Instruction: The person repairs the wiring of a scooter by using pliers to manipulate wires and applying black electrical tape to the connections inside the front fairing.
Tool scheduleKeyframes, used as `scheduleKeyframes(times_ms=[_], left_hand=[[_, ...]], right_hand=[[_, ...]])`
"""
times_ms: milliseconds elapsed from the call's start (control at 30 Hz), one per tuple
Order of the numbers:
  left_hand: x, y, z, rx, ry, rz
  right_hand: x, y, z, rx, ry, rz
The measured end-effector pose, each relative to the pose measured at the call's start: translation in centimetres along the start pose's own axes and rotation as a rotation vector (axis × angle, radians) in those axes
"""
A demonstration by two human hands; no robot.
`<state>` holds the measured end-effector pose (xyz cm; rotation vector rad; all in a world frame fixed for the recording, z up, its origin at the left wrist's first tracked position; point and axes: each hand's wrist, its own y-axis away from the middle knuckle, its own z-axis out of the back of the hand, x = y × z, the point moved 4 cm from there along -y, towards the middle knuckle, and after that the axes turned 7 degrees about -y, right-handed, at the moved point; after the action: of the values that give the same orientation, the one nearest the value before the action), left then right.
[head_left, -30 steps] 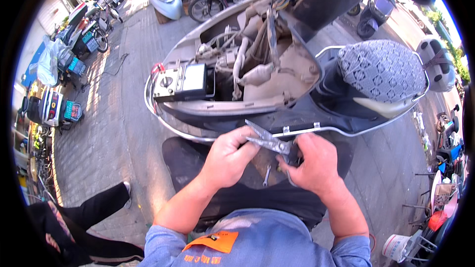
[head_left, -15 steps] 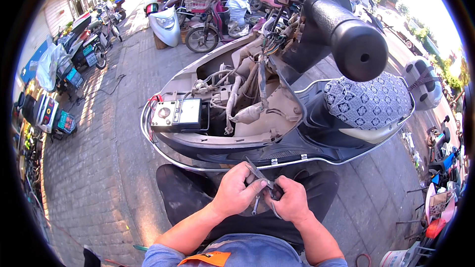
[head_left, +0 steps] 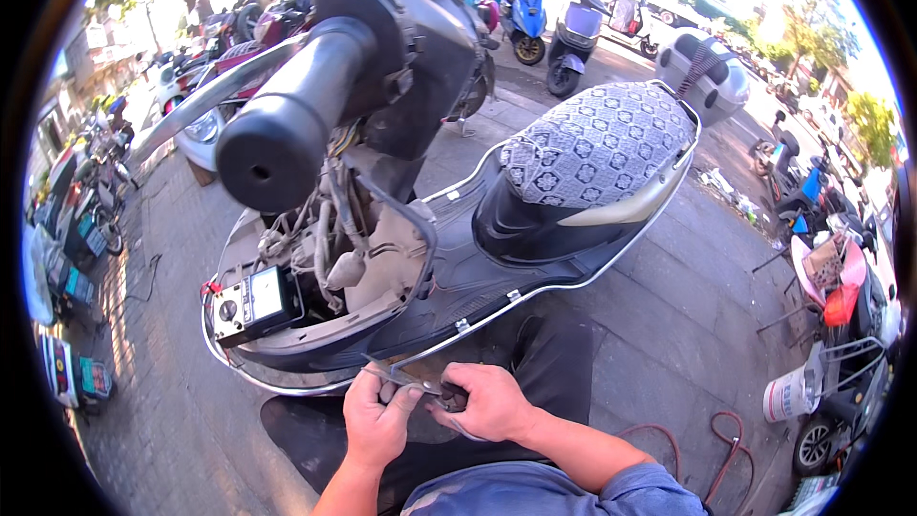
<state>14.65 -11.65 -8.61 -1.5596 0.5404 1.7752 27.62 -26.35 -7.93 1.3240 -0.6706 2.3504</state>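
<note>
My left hand [head_left: 375, 425] is closed on a slim grey metal tool [head_left: 413, 384], whose narrow end sticks out past the fingers. Close against it, my right hand [head_left: 485, 401] is curled round the other end, and a thin curved piece shows under its palm. The fingers hide most of the tool, so its exact kind cannot be told. Both hands are above my lap, just short of the footboard [head_left: 458, 311] of a scooter. The scooter's front is stripped of its cover, baring dusty wiring [head_left: 330, 229]. A black analog meter [head_left: 253, 306] with a white dial rests at the left of that opening.
The black handlebar grip [head_left: 277, 153] juts over the wiring. Patterned cloth covers the seat [head_left: 607, 145]; behind it sits a grey top box [head_left: 704, 72]. A red hose [head_left: 735, 449] and a white bucket [head_left: 791, 394] are on the paving at right. Parked scooters [head_left: 573, 33] stand beyond.
The view has swung to the right, so the scooter and my hands appear farther left. Both hands still hold the metal tool close together. The small wrench below them earlier is no longer visible.
</note>
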Motion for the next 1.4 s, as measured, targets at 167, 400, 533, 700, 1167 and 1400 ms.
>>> scheduleKeyframes(times_ms=[167, 400, 533, 700, 1167, 1400], left_hand=[[-0.7, 0.2, -0.1, -0.010, 0.029, -0.020], [-1.2, 0.4, -0.2, -0.026, 0.019, 0.026], [-2.3, -0.1, 0.3, -0.122, -0.253, -0.238], [0.5, -1.2, 0.2, 0.073, 0.141, 0.197], [1.3, -1.6, 4.9, 0.059, 0.849, 0.321], [5.7, -0.6, 9.0, 0.220, 0.950, 0.307]], right_hand=[[0.2, 0.2, 0.3, -0.045, -0.018, 0.043], [0.6, 0.5, 1.0, 0.004, -0.025, 0.032], [0.4, 0.1, 0.9, -0.008, -0.132, -0.127], [-0.7, -0.5, 2.2, -0.128, -0.173, -0.227], [-13.2, -3.3, 0.3, -0.475, -0.820, -0.474], [-37.8, -11.2, -1.1, -0.380, -0.507, -0.857]])
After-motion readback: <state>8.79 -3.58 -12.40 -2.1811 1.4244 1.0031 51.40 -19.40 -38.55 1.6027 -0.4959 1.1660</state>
